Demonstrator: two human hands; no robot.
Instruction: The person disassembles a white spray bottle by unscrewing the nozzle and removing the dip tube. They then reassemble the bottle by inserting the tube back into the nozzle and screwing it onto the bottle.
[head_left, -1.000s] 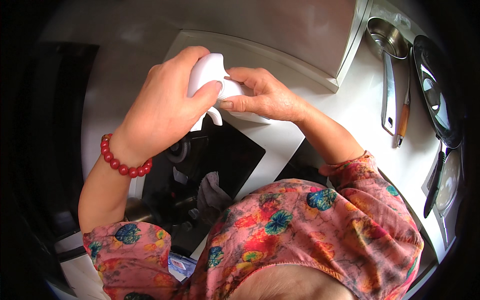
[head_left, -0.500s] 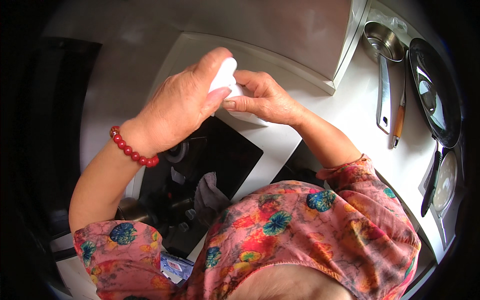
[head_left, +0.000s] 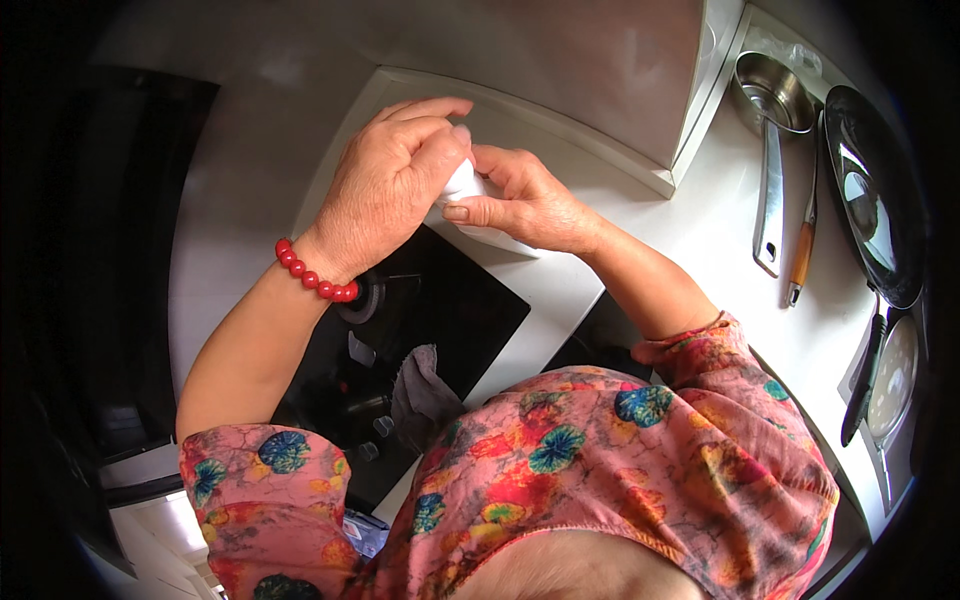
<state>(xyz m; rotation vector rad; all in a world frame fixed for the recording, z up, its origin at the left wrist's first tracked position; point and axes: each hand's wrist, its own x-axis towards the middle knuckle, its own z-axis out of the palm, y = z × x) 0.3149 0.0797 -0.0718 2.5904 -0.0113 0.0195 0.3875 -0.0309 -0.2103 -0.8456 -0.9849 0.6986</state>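
Head view. Gripping white bottle [head_left: 494, 238] with right hand [head_left: 525, 200], thumb and fingers clamped round its upper part, just past far edge of black cooktop [head_left: 470, 300]. Bending left hand [head_left: 390, 180] over bottle's top; hold hidden, cannot tell if clamped. Noting grey cloth [head_left: 424, 388] at cooktop's near side, steel saucepan [head_left: 775, 92] well right.

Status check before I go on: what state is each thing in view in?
White bottle: held, top mostly hidden.
Left hand: curled over the bottle's top, grip hidden.
Right hand: closed around the bottle.
Bead bracelet: worn on the left wrist.
Grey cloth: crumpled.
Saucepan: uncovered.
Wood-handled utensil: lying beside the saucepan.
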